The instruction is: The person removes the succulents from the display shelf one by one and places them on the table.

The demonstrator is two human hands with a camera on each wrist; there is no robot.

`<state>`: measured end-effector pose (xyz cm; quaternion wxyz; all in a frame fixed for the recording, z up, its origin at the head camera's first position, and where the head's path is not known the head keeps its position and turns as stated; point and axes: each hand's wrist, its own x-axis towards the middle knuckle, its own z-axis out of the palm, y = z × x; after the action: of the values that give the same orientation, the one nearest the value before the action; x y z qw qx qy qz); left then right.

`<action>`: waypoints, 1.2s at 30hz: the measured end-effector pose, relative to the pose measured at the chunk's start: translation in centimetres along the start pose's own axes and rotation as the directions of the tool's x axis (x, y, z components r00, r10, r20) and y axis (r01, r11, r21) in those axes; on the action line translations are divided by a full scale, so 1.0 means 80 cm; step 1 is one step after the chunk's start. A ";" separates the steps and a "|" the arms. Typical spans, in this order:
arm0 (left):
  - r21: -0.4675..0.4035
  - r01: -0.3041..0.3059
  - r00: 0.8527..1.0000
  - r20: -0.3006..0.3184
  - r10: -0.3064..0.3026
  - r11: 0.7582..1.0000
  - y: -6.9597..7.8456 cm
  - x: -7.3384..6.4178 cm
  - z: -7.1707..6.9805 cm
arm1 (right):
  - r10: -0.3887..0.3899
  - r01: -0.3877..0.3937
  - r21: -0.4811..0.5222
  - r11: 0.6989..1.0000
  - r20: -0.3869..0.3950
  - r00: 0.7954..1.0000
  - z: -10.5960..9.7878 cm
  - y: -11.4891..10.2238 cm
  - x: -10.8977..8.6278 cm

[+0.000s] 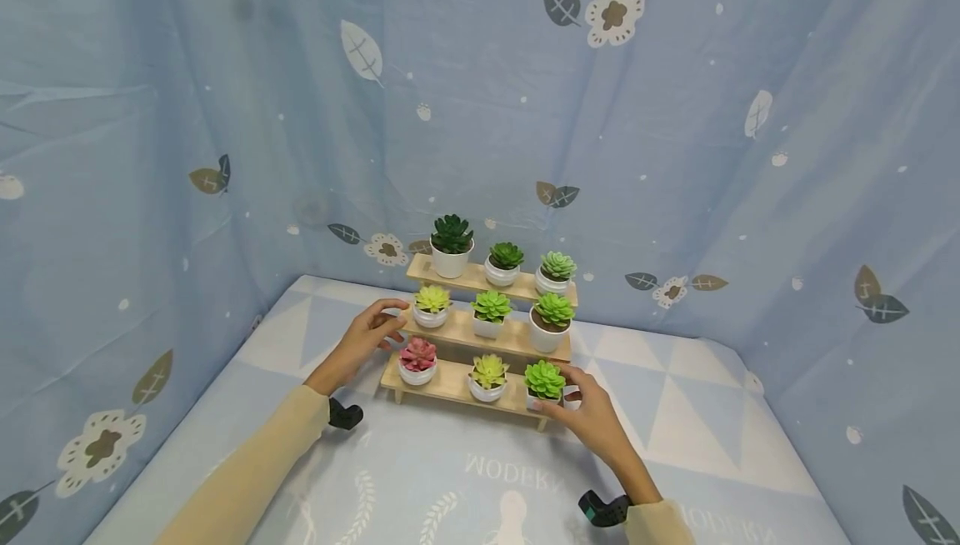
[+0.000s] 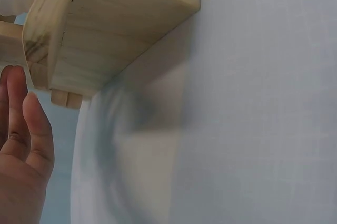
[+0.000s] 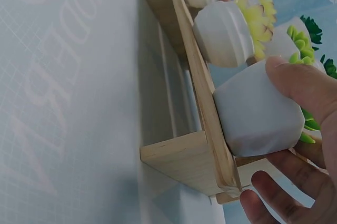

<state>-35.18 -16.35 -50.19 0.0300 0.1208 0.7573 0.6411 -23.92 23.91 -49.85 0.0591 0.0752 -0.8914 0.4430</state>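
A three-tier wooden plant stand holds small artificial succulents in white pots, three on each tier. At the right end of the lowest tier, my right hand grips a bright green potted succulent, thumb on the near side and fingers behind. In the right wrist view its white pot sits at the shelf's end, with the thumb near its rim. My left hand is at the left end of the middle tier, fingertips right at the wood. The left wrist view shows its fingers fairly straight, holding nothing.
On the lowest tier are also a red succulent and a yellow-green one. A dark green succulent stands top left. Patterned blue curtain hangs close behind the stand, which is on a cloth-covered table.
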 end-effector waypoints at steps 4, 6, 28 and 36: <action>-0.008 0.007 1.000 0.015 -0.007 1.000 -0.002 0.002 0.001 | -0.002 0.002 0.004 1.000 -0.005 1.000 -0.002 0.001 -0.002; -0.012 0.005 1.000 0.025 -0.005 1.000 -0.003 0.002 0.002 | -0.006 0.006 0.008 1.000 -0.007 1.000 -0.002 0.002 -0.003; -0.069 -0.009 0.996 0.083 0.014 0.998 -0.020 0.005 -0.004 | 0.016 -0.016 -0.005 1.000 -0.019 1.000 -0.004 0.004 -0.006; -0.032 -0.032 0.995 0.090 0.034 0.999 -0.018 0.005 -0.005 | -0.015 0.016 0.024 1.000 -0.024 1.000 -0.010 -0.001 -0.006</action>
<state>-35.87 -16.87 -51.50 0.0556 0.1617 0.7430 0.6470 -23.43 24.55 -49.35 0.0721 0.0776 -0.8846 0.4542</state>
